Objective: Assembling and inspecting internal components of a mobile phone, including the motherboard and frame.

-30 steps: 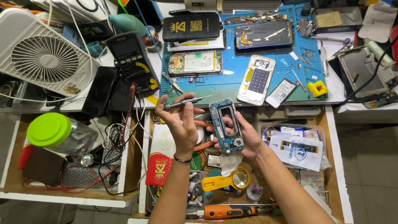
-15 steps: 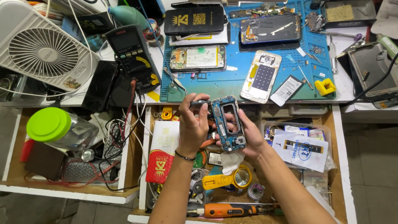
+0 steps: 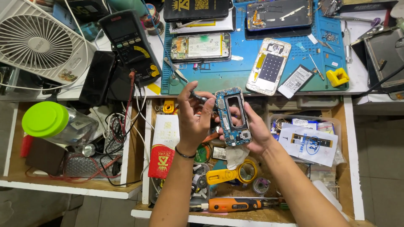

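My right hand grips a blue phone circuit board frame with a rectangular cut-out, held upright over the open middle drawer. My left hand wears a black wrist band and pinches a thin dark metal tool, whose tip meets the top left corner of the board. Beyond the hands a blue work mat carries an opened phone body, a white phone back cover and a small battery.
A black multimeter and a white fan stand at the left. The left drawer holds a green-lidded jar and tangled wires. The middle drawer contains a red packet, yellow tape dispenser and orange electric screwdriver.
My left hand has closed its fingers on the tool and moved its tip onto the board's top corner. The camera has drawn closer to the hands.
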